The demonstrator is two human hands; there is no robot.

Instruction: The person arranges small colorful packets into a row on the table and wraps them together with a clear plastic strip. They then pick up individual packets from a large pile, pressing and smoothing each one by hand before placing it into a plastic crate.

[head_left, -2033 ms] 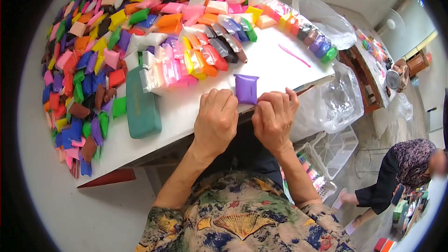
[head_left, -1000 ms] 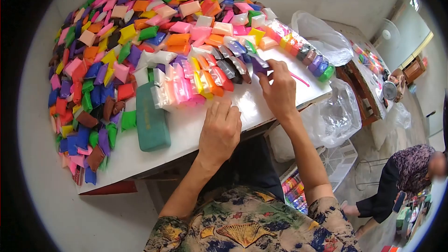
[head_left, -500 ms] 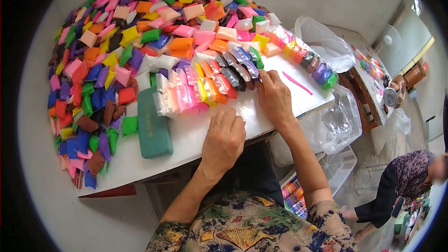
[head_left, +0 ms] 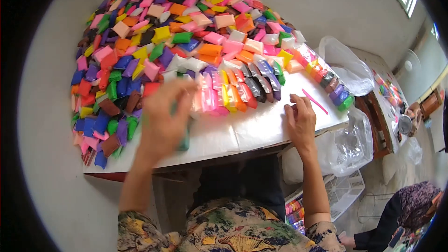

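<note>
My left hand [head_left: 169, 120], smeared by motion, hovers over the green box [head_left: 184, 141] and hides most of it. Whether its fingers hold anything cannot be made out. To its right, clear-wrapped clay packets stand in a neat double row: pink packets [head_left: 207, 94], yellow packets [head_left: 227, 94], orange packets [head_left: 237, 97], black packets [head_left: 254, 86] and a green packet [head_left: 278, 72] at the end. My right hand [head_left: 303, 122] rests by the table surface, right of the row, its fingers loosely bent and apart with nothing seen in them. A pink plastic tool [head_left: 315, 101] lies beside it.
A large heap of coloured packets [head_left: 154, 32] covers the table's back and left. Another packed row [head_left: 330, 83] lies at the right edge, near clear plastic bags [head_left: 347, 135]. Below stands a white crate [head_left: 346, 193]. A person [head_left: 406, 217] bends at lower right.
My left hand has moved left from the table's front to over the green box. My right hand has come off the row's right end and sits slightly apart from it. The view has shifted.
</note>
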